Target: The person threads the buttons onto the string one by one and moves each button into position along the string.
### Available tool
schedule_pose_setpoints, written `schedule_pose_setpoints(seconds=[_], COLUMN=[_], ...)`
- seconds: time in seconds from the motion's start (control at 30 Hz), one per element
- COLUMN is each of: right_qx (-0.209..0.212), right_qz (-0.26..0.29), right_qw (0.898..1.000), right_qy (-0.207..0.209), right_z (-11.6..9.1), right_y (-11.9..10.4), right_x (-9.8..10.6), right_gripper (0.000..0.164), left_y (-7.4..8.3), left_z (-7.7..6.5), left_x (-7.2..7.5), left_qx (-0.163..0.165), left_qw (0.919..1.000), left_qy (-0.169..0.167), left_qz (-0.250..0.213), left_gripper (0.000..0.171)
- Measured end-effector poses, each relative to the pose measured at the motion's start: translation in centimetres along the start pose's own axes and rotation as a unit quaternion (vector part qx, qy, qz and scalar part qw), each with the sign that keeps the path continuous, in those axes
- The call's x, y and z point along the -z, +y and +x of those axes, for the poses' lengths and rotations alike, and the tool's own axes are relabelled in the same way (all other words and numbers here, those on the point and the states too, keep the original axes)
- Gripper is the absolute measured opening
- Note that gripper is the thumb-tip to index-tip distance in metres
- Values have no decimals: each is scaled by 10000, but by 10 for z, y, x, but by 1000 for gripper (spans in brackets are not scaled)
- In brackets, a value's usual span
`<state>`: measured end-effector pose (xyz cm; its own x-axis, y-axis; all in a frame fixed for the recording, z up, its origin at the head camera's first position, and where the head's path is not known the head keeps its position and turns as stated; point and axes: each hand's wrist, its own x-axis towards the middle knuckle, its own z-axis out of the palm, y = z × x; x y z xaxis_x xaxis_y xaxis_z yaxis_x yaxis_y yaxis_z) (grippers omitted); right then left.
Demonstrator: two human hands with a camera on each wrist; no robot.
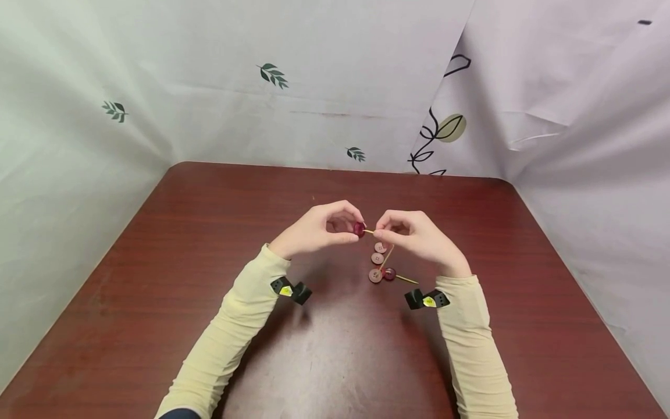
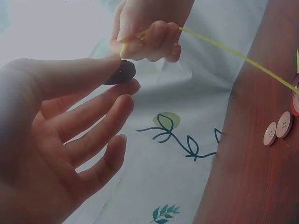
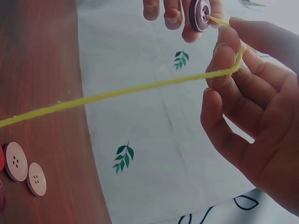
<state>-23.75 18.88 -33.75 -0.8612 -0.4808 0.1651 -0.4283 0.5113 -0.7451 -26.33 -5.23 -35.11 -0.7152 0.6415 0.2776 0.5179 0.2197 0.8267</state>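
Observation:
My left hand pinches a dark red button between thumb and fingertips, held above the table. Thumb and index finger of my right hand pinch a yellow string close to that button. In the right wrist view the string's tip meets one of the button's holes; whether it passes through is hard to tell. From the right hand the string runs down to the pile on the table. There a pale pink button lies against another dark red button, with a string tail sticking out to the right.
Two more pale pink buttons, one upper and one lower, lie beneath the hands on the reddish-brown table. White cloth with leaf prints hangs around the table's back and sides.

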Motion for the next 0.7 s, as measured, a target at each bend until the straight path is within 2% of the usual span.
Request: schedule_pose_setpoints(seconds=[0.7], right_qx=[17], right_qz=[-43], right_qw=[9996], right_qy=[-264], right_z=[2], right_y=[-3], right_x=[-5], right_gripper=[6], left_y=[0], left_z=[1], left_x=[-6], left_qx=[-16], left_qw=[9996], left_qy=[-127], left_qz=[266], left_gripper=[28])
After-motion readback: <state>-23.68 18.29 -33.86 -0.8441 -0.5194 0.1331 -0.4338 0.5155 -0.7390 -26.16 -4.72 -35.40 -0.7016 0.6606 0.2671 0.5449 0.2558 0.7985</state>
